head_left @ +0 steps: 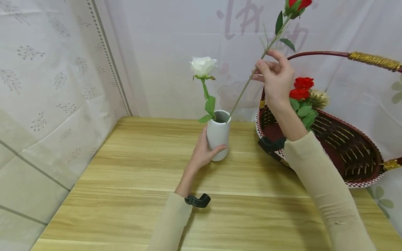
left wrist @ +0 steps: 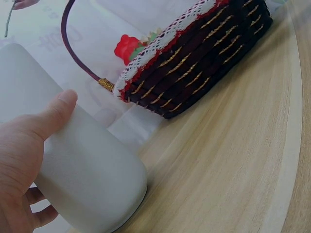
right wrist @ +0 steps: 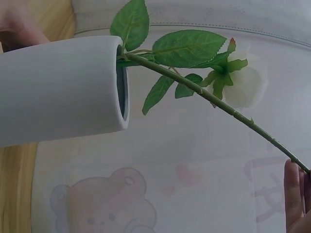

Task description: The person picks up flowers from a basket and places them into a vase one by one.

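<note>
A white vase [head_left: 218,137] stands on the wooden table, and my left hand [head_left: 202,151] grips its side, thumb across the front. In it leans a white rose [head_left: 203,66] with green leaves. My right hand [head_left: 278,82] pinches the long stem of a red rose [head_left: 294,10] above and to the right of the vase. That stem slants down to the vase's rim; whether its tip is inside, I cannot tell. From the right wrist, the green stem [right wrist: 233,112] crosses in front of the white rose's leaves. The left wrist view shows the thumb pressed on the vase [left wrist: 92,160].
On the right sits a dark woven basket [head_left: 355,153] with a lace-trimmed rim and a tall handle [head_left: 326,53]. Red flowers [head_left: 299,93] and a pale flower [head_left: 318,99] stick up from it. A patterned curtain [head_left: 62,69] hangs behind and left of the table [head_left: 135,174].
</note>
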A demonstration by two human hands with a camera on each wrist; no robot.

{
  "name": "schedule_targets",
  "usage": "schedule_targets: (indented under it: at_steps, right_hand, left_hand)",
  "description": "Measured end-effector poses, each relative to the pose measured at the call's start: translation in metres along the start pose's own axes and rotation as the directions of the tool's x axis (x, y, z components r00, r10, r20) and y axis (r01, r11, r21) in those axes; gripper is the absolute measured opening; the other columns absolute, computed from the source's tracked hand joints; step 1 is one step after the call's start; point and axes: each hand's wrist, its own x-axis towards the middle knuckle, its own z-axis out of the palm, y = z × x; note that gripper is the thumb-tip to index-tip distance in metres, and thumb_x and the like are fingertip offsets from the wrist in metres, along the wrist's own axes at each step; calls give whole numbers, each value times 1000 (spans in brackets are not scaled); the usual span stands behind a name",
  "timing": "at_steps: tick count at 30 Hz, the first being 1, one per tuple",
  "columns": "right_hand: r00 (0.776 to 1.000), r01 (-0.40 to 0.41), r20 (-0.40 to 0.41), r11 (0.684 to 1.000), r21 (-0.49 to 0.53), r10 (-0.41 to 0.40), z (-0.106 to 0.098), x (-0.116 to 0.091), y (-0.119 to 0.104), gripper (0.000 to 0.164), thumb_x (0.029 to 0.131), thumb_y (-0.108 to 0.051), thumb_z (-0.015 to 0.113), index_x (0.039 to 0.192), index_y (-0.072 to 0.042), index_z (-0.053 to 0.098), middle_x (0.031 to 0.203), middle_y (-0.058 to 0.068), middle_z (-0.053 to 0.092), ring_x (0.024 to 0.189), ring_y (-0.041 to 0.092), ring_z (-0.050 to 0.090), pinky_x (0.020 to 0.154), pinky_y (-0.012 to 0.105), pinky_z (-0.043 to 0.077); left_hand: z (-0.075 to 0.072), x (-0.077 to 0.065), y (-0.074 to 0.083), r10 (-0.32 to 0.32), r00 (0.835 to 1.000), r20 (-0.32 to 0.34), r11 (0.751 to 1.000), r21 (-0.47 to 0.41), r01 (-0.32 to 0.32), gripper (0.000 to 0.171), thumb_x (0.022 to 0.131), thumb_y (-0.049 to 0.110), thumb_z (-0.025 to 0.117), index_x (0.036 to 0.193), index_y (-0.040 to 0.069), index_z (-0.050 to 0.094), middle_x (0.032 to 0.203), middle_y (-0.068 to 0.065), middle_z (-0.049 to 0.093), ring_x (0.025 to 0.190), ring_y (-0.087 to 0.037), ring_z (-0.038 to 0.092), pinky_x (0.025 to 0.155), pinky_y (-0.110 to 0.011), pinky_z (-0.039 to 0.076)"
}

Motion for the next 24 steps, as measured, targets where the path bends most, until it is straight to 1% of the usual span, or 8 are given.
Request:
schedule_targets:
  at_steps: [3,10,16,20,24]
  right_hand:
    - [1000,1,-11,1000,9,-1,3,1,1,28,89,-2,75,116,-3,67,84,15,69,71,23,66,69,29,59]
    - [1000,-5,-24,1000,9,5,5,1,7,28,89,-3,76,115,-3,66,83,14,69,71,23,67,69,30,59]
    - [1000,-10,-7,999,-34,10,7,-2,12,28,89,-4,77,115,-4,68,84,13,70,72,23,67,69,29,59]
    - [1000,-18,14,998,-57,19,9,-4,16,29,89,-4,76,117,-3,67,85,12,69,72,22,67,69,29,59]
    - [999,-30,38,997,-66,33,12,-7,20,29,90,-4,76,117,-5,67,86,12,69,73,22,67,69,29,59]
  left_hand:
    - [0,-1,1,-3,1000,2,1000,-2,3,103,83,33,85,160,26,17,145,-3,43,126,-20,46,102,-45,43]
    - [0,-1,0,10,1000,1,1000,-3,-10,104,83,32,85,160,23,17,146,-6,43,128,-22,46,104,-48,42]
    - [0,0,1,17,1000,6,1000,-8,-17,104,83,31,86,160,23,17,146,-6,43,128,-22,46,104,-47,42]
    - [0,-1,1,3,1000,9,1000,0,-3,105,83,32,85,161,25,15,148,-7,42,129,-23,46,105,-48,41]
    - [0,-1,1,-8,1000,8,1000,9,8,106,83,33,85,161,25,14,149,-6,40,130,-22,44,106,-47,41]
